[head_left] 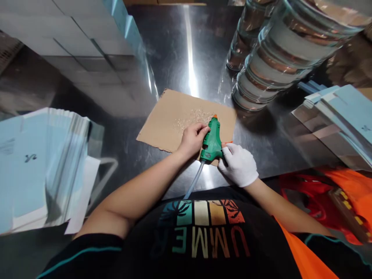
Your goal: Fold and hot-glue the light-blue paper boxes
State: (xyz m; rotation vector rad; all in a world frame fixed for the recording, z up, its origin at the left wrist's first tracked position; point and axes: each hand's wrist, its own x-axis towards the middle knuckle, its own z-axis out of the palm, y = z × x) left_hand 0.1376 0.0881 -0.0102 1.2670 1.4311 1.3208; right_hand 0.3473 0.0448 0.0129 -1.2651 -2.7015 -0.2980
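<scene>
a: what fills most of the view?
b: a shiny metal table (pixel 162 42), and next in size the white boxes (pixel 72 23) piled at its upper left, with a black shirt (pixel 209 232) at the lower edge.
a: and after those?
b: glass jars (pixel 273 66), stacked at the upper right. pale blue cards (pixel 26 166) stand in a bundle on the left, blurred, and a smaller pile of blue packs (pixel 353 110) sits on the right.
a: what's in the middle?
b: a piece of cardboard (pixel 165 120), flat on the table, set at a slant.
a: where is the gun (pixel 214 135)?
b: over the right part of the cardboard, green, its nose pointing away from the person. i can't tell whether it rests there or is held just above.
a: the hands?
b: the right hand (pixel 240 164), in white, has its fingers wrapped about the grip. the left hand (pixel 192 138), bare, grasps the body from the other side, thumb against it near the nose; some of its fingertips are hidden.
a: anything smaller?
b: a clear stick (pixel 195 180) runs from the gun's rear towards the shirt. clear bits (pixel 192 117) lie scattered on the cardboard beside the gun. smallest is its orange tip (pixel 215 116).
</scene>
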